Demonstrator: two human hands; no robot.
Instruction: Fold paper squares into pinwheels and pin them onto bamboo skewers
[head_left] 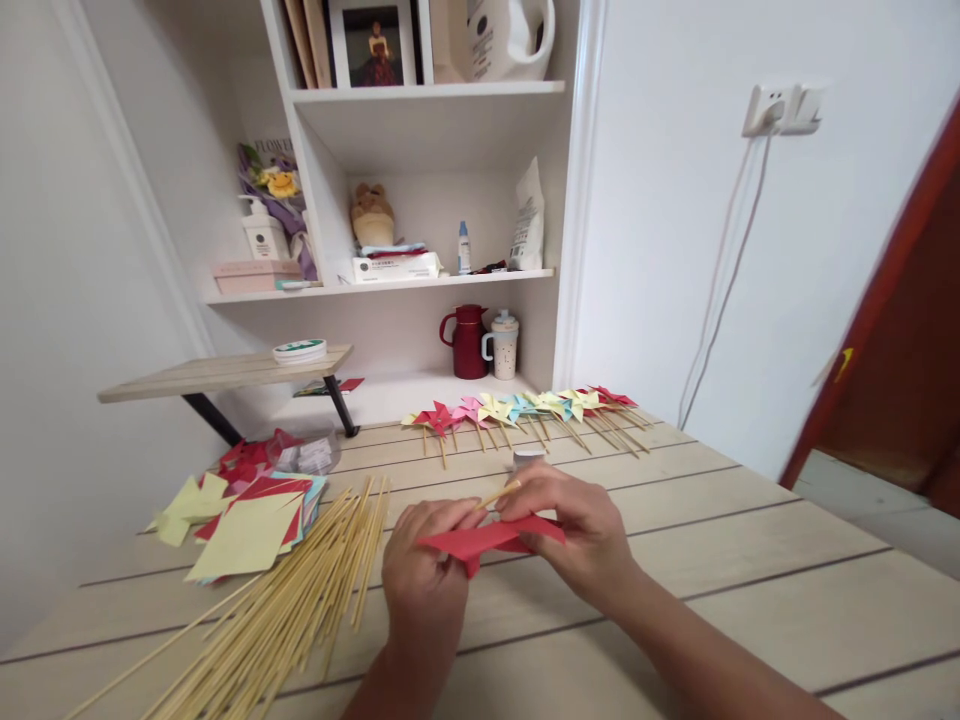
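Both hands hold a red paper pinwheel (480, 541) above the table, seen nearly edge-on. My left hand (429, 553) is closed on its left side. My right hand (574, 525) grips the right side, thumb below and fingers over the top. A thin wooden stick (501, 493) shows between the hands, its tip by my right fingers; how it joins the paper is hidden. To the left lies a pile of bamboo sticks (300, 590). Behind it is a stack of coloured paper squares (251, 535), with a folded yellow paper pinwheel (191, 508) beside it.
Several finished pinwheels on sticks (517, 408) lie in a row at the table's back. A small grey-white object (528, 458) sits just behind my right hand. A clear plastic box (309, 455) stands near a raised wooden stand (225, 375). Shelves hold a red jug (469, 342) and a cup (505, 345).
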